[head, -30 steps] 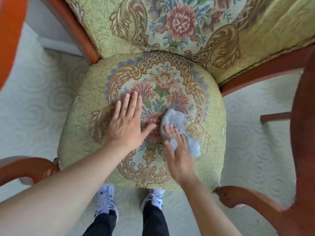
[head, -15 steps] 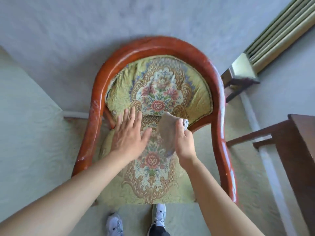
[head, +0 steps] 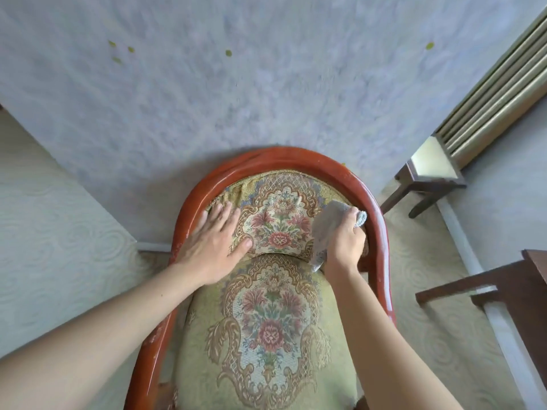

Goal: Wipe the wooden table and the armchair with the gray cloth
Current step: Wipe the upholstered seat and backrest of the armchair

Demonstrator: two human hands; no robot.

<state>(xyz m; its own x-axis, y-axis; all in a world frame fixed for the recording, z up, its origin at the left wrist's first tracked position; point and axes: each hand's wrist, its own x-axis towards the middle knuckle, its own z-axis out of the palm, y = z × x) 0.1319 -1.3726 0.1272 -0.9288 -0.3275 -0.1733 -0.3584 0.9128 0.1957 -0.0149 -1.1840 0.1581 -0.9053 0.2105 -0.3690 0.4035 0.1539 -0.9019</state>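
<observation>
The armchair (head: 299, 156) has a curved red-brown wooden frame and green floral upholstery on seat and backrest. My left hand (head: 214, 238) lies flat with straight fingers on the left side of the backrest, next to the frame. My right hand (head: 344, 242) grips the gray cloth (head: 327, 224) and holds it against the right side of the backrest, close to the wooden rim. Part of the cloth hangs down below my hand. The dark wooden table (head: 535, 294) shows only as a corner and rail at the right edge.
A pale wall rises directly behind the chair. A small dark wooden stand (head: 429, 184) sits at the right by a ribbed radiator (head: 491, 105). Patterned pale carpet (head: 53, 247) lies left and right of the chair.
My view rose from the seat to the backrest. Both hands moved up off the seat cushion; the left spread toward the left rim, the right carried the cloth to the right rim.
</observation>
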